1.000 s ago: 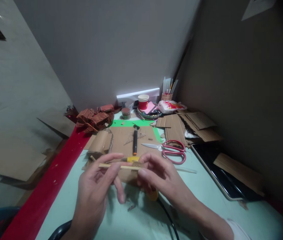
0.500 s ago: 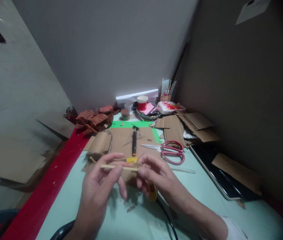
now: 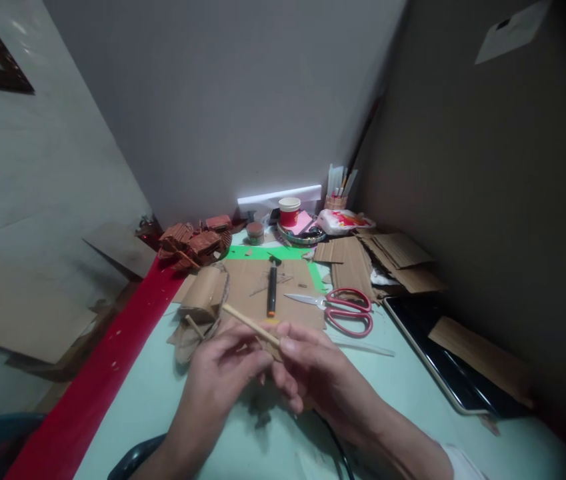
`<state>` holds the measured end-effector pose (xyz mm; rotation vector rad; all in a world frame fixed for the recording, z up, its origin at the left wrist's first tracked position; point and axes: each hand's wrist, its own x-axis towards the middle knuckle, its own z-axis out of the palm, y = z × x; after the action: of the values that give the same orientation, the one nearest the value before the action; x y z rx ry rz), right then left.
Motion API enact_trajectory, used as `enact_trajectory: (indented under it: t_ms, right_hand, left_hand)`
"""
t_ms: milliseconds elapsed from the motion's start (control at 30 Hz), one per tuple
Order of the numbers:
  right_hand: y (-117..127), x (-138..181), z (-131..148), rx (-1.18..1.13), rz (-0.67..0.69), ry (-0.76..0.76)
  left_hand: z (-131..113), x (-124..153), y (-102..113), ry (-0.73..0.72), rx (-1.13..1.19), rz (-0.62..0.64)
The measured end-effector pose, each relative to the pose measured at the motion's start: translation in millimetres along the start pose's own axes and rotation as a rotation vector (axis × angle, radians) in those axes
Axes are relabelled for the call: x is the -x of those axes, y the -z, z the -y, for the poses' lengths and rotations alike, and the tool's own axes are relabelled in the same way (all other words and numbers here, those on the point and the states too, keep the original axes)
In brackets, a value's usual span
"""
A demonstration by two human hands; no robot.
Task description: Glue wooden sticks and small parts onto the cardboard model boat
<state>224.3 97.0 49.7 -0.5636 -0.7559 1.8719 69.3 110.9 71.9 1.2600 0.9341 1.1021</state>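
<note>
Between the thumb and fingers of my right hand (image 3: 313,363) is a thin pale wooden stick (image 3: 249,323), its free end slanting up and left. My left hand (image 3: 233,365) is closed just below the stick, thumb and fingers drawn together close to my right fingertips. Between the hands shows a small brown piece (image 3: 273,351); what the left fingers grip is hidden. A yellow tool (image 3: 273,321) lies mostly covered behind the hands, and a black cord (image 3: 337,443) runs out beneath the right hand. Beyond sits a cardboard sheet (image 3: 243,283) bearing a black pen-shaped tool (image 3: 272,288).
Red-handled scissors (image 3: 347,312) lie right of the cardboard sheet. A cardboard roll (image 3: 203,293) is at left, near reddish-brown cardboard pieces (image 3: 195,243). At the back stands a red-and-white cup (image 3: 289,212). On the right are cardboard scraps (image 3: 403,257) and a dark flat panel (image 3: 423,353).
The stick has swung from nearly level to slanting, its left end raised. My left hand has let go of the stick's left part, moved right and closed beneath it. The view has shifted slightly.
</note>
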Motion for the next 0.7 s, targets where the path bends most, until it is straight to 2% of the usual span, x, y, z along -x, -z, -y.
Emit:
enact_trajectory:
  t_ms: [167,267,400,567,700]
  right_hand:
    - [2,-2,-5,0.045,0.039,0.008]
    - [2,-1,-4,0.162,0.025,0.021]
    - [-3,5,7,0.377,-0.036,0.063]
    - [-6,11,28,0.766,-0.271,0.294]
    - [-7,13,36,0.840,-0.324,0.433]
  left_hand:
    - [-4,1,-3,-0.020,-0.006,-0.029]
    - [-4,3,-6,-0.011,0.074,-0.021]
    - [-4,4,-4,0.011,0.070,-0.007]
    - [1,1,5,-0.021,-0.069,-0.066]
    - [9,0,9,-0.079,-0.343,-0.007]
